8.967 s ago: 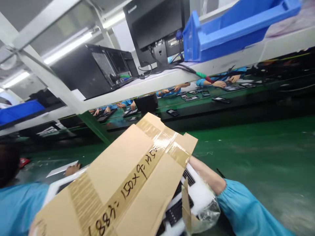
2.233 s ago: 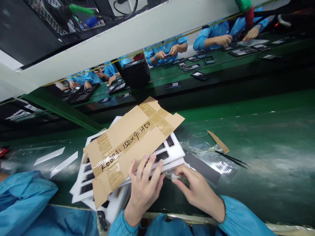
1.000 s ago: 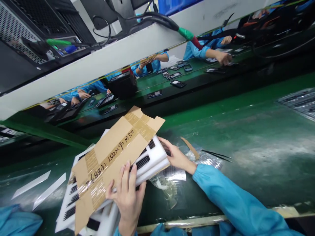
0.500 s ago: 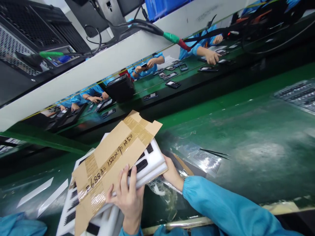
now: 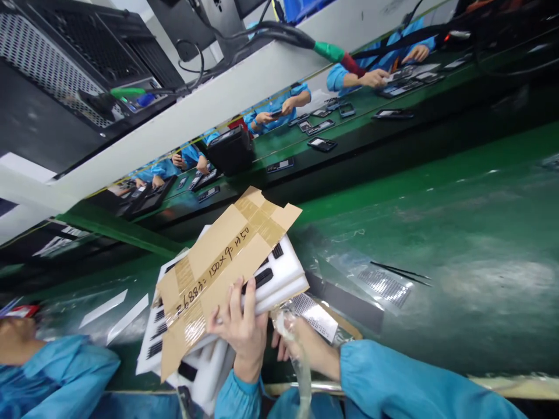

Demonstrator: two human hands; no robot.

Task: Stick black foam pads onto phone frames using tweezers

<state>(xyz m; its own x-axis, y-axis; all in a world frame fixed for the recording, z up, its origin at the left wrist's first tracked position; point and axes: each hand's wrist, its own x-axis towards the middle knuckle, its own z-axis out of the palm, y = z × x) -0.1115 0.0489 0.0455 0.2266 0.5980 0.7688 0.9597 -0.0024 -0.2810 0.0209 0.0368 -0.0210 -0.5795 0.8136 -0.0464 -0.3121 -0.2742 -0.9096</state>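
A stack of white foam trays (image 5: 288, 267) holding black parts is tilted above the green bench. On top lies a cardboard sheet (image 5: 218, 256) with brown tape and handwriting. My left hand (image 5: 244, 326) is wrapped round the near edge of the stack, fingers over the top tray and the cardboard. Lower right of it, my right hand (image 5: 301, 343) is beside a crumpled clear tape strip (image 5: 303, 372); its fingers are partly hidden and blurred, so whether it holds the strip cannot be told.
Tweezers (image 5: 400, 272) and a perforated sheet (image 5: 384, 286) lie on the green bench (image 5: 458, 326) at right. White strips (image 5: 103, 308) lie at left, near a person's sleeve (image 5: 65, 372). Phones (image 5: 322, 144) line the conveyor beyond, under a shelf (image 5: 244, 81) with cables.
My right hand has let go of the trays' right edge and moved down to the clear strip. The view has shifted left, showing more of the person at left.
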